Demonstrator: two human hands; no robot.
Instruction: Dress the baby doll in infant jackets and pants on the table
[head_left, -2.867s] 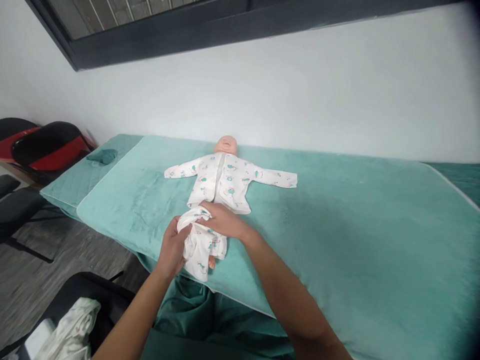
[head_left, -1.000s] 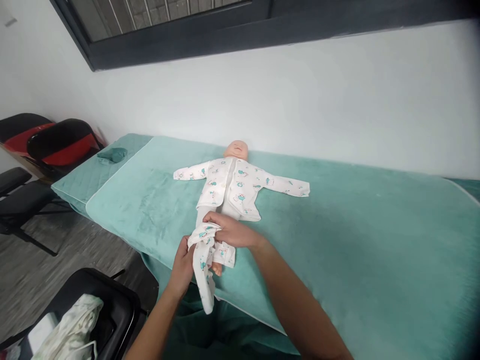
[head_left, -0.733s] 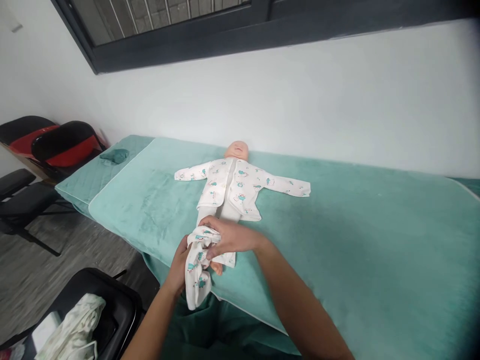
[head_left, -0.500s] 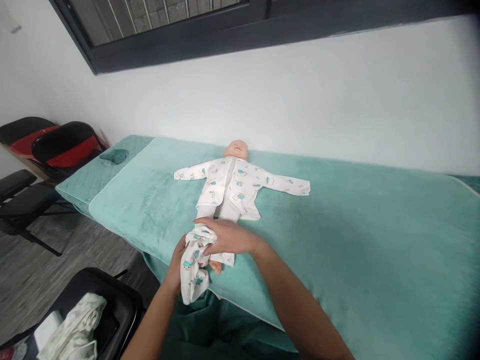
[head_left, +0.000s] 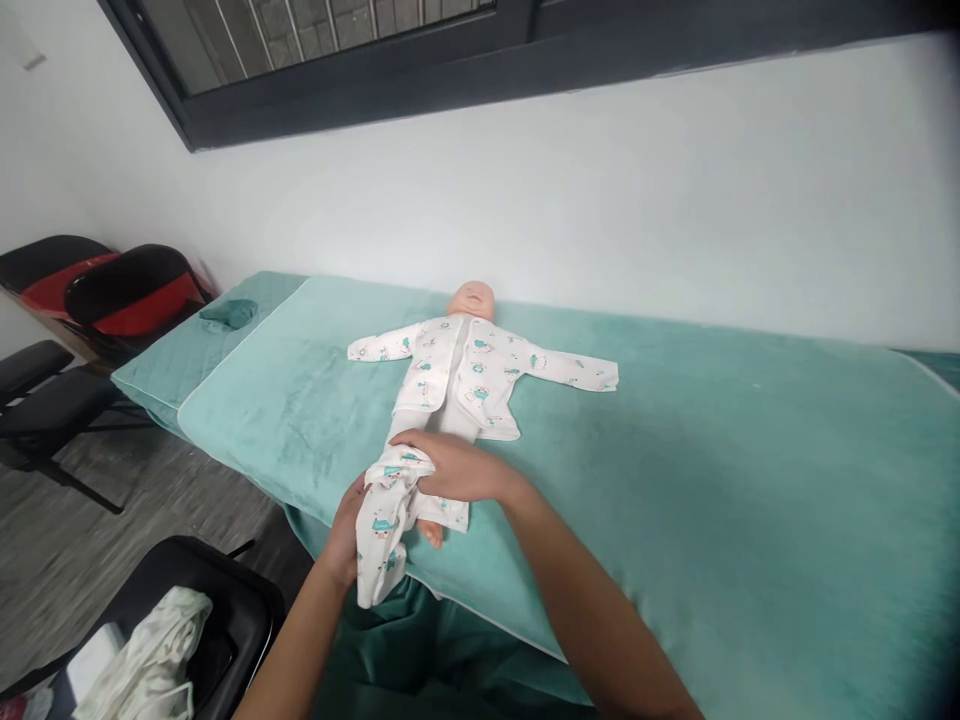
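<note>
A baby doll (head_left: 472, 298) lies on its back on a teal blanket (head_left: 675, 450), dressed in a white patterned top (head_left: 469, 375) with both sleeves spread out. White patterned trousers (head_left: 382, 520) are bunched at its legs, and one bare foot (head_left: 430, 533) shows. My left hand (head_left: 346, 535) grips the trousers from below at the bed's near edge. My right hand (head_left: 450, 468) is closed over the bunched waistband from above.
A black bin (head_left: 217, 630) with pale cloth (head_left: 142, 665) in it stands at the lower left. Black and red chairs (head_left: 112, 295) stand to the left of the bed. A small teal bundle (head_left: 229, 313) lies on the bed's left end. A white wall runs behind.
The bunched trousers have shifted along the doll's legs, with a loose end now hanging over the bed's edge. Both hands kept their grip. The view shifted slightly left.
</note>
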